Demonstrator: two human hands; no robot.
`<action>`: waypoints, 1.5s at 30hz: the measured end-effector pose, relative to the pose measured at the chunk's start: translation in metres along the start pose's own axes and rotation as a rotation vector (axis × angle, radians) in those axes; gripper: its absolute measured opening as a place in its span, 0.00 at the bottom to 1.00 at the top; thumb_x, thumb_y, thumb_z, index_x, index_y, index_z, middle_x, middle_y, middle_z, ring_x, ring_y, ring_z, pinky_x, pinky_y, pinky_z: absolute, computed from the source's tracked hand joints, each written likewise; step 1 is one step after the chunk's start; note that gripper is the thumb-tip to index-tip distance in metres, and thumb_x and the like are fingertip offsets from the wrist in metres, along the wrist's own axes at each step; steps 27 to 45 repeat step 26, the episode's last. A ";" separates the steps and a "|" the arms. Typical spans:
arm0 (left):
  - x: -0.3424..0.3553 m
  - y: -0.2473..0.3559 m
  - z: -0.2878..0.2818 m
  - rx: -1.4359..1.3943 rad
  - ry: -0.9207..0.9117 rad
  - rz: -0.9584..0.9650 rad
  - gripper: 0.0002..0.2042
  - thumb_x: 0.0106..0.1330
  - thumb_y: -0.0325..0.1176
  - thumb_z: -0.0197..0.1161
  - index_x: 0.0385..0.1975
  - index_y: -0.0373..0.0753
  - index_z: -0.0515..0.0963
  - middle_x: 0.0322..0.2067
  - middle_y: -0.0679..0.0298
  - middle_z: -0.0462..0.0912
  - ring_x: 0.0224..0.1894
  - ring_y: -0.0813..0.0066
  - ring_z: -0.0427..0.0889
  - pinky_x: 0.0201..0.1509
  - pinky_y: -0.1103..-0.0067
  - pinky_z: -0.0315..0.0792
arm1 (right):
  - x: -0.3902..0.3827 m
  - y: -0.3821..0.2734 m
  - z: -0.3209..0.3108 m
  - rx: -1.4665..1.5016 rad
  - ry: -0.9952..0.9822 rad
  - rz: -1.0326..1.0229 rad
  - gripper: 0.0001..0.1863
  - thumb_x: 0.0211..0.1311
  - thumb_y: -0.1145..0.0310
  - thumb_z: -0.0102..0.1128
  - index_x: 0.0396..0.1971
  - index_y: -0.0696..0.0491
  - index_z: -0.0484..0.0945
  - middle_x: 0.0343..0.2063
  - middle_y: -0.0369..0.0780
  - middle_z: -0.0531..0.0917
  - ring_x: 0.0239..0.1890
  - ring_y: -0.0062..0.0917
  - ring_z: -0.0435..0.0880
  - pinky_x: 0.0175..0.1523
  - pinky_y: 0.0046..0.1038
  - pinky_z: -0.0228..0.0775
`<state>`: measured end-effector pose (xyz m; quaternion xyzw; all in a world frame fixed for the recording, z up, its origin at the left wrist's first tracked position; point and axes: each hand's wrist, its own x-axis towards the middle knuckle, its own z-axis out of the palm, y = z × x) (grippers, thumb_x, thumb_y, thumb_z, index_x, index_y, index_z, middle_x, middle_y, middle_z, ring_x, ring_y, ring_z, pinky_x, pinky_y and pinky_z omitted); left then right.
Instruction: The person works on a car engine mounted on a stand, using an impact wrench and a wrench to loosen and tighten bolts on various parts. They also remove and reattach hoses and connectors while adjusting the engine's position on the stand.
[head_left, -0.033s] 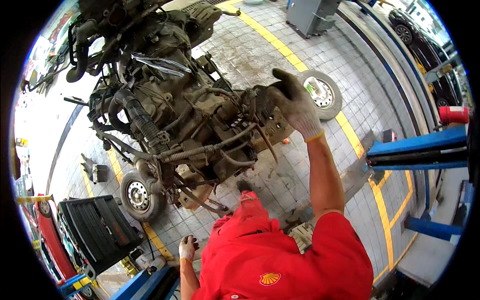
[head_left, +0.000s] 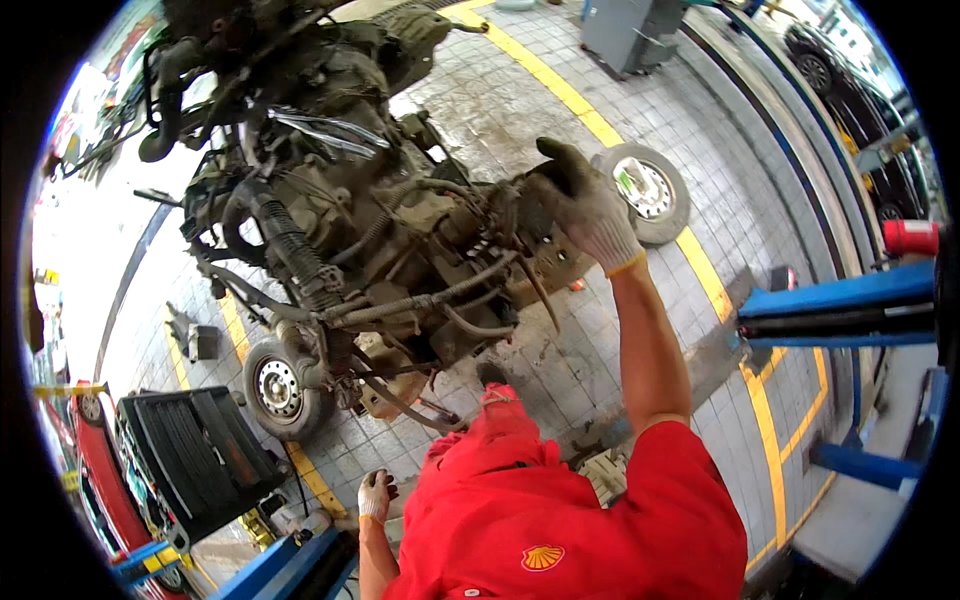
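Note:
A dirty engine assembly (head_left: 400, 250) with ribbed hoses and wiring hangs or stands in front of me, across the upper left of the head view. At its right side is my right hand (head_left: 592, 218) in a grey-white glove with blackened fingers. The thumb points up, apart from the fingers, which reach to the engine's edge; their tips are partly hidden against the dark parts. My left hand (head_left: 374, 496), also gloved, hangs low beside my body, fingers loosely bent and apart, nothing visible in it. A thick ribbed hose (head_left: 285, 235) runs down the engine's left part.
One wheel (head_left: 650, 195) lies beyond my right hand, another wheel (head_left: 280, 390) is at the engine's lower left. Blue lift arms (head_left: 840, 305) reach in from the right. A black ribbed panel (head_left: 195, 455) stands at left. A grey cabinet (head_left: 630, 35) is at the back.
My right hand has shifted slightly left toward the engine. The whole view has moved a little; my left hand stays in place.

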<state>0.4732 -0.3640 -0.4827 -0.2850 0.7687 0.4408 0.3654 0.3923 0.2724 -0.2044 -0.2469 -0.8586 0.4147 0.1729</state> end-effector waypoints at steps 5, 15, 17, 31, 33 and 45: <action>0.001 -0.010 -0.007 -0.035 0.021 0.005 0.15 0.77 0.38 0.58 0.53 0.34 0.78 0.38 0.59 0.86 0.31 0.71 0.83 0.34 0.72 0.81 | 0.087 0.037 0.065 -0.670 -0.271 -0.223 0.24 0.77 0.55 0.46 0.64 0.52 0.73 0.59 0.54 0.81 0.59 0.48 0.83 0.65 0.45 0.73; -0.025 -0.079 0.030 -0.320 0.126 -0.107 0.13 0.75 0.37 0.57 0.50 0.36 0.77 0.36 0.63 0.84 0.29 0.73 0.80 0.32 0.74 0.78 | 0.164 0.102 0.135 -0.875 -0.615 -0.059 0.27 0.77 0.52 0.38 0.58 0.54 0.79 0.54 0.56 0.84 0.56 0.46 0.85 0.63 0.43 0.75; -0.012 -0.110 0.035 -0.328 0.107 -0.118 0.14 0.74 0.38 0.58 0.51 0.35 0.77 0.36 0.62 0.84 0.29 0.73 0.79 0.31 0.73 0.78 | 0.163 0.105 0.129 -0.868 -0.609 -0.085 0.29 0.77 0.50 0.37 0.59 0.54 0.79 0.54 0.56 0.83 0.56 0.45 0.85 0.64 0.43 0.74; -0.015 -0.127 0.019 -0.368 0.147 -0.139 0.16 0.73 0.40 0.60 0.51 0.36 0.78 0.34 0.63 0.82 0.28 0.74 0.78 0.31 0.73 0.76 | 0.187 0.099 0.103 -0.750 -0.610 -0.211 0.34 0.78 0.43 0.33 0.61 0.54 0.79 0.55 0.55 0.83 0.57 0.42 0.85 0.66 0.39 0.73; -0.015 -0.127 0.019 -0.368 0.147 -0.139 0.16 0.73 0.40 0.60 0.51 0.36 0.78 0.34 0.63 0.82 0.28 0.74 0.78 0.31 0.73 0.76 | 0.187 0.099 0.103 -0.750 -0.610 -0.211 0.34 0.78 0.43 0.33 0.61 0.54 0.79 0.55 0.55 0.83 0.57 0.42 0.85 0.66 0.39 0.73; -0.015 -0.127 0.019 -0.368 0.147 -0.139 0.16 0.73 0.40 0.60 0.51 0.36 0.78 0.34 0.63 0.82 0.28 0.74 0.78 0.31 0.73 0.76 | 0.187 0.099 0.103 -0.750 -0.610 -0.211 0.34 0.78 0.43 0.33 0.61 0.54 0.79 0.55 0.55 0.83 0.57 0.42 0.85 0.66 0.39 0.73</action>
